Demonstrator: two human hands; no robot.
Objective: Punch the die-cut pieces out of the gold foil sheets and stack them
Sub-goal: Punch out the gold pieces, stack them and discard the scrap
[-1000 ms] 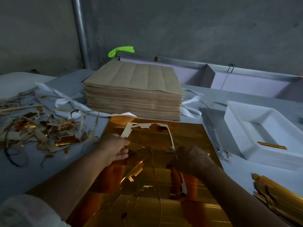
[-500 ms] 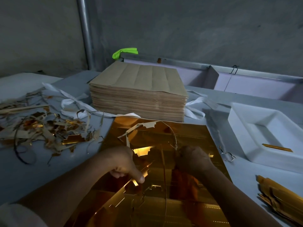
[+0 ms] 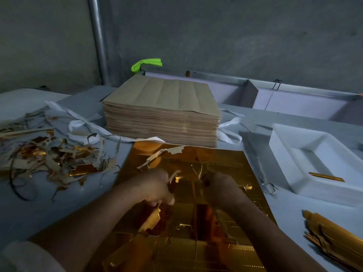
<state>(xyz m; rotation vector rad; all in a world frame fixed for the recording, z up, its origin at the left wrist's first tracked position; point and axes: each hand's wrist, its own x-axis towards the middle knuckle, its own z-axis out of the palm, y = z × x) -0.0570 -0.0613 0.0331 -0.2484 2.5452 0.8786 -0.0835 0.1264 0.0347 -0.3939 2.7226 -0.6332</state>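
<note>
Head view: gold foil sheet (image 3: 216,160) lies beneath both hands. Waste strip (image 3: 173,176) is pinched in curled left hand (image 3: 155,189) fingers; right hand (image 3: 220,187) fingers curled, contents not discernible. Strip is best peeled low, sheet pinned beside the fingers.

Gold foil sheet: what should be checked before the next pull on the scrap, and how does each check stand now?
1. Left hand grips the scrap strip: ok.
2. Right hand holds the gold foil sheet down: cannot tell, fingers hidden.
3. Strip lifted off the sheet: not ok, far end lies on it.
4. Scrap pile apart from the sheet, at left: ok.
5. Stack of punched pieces apart from the sheet, at right: ok.
</note>
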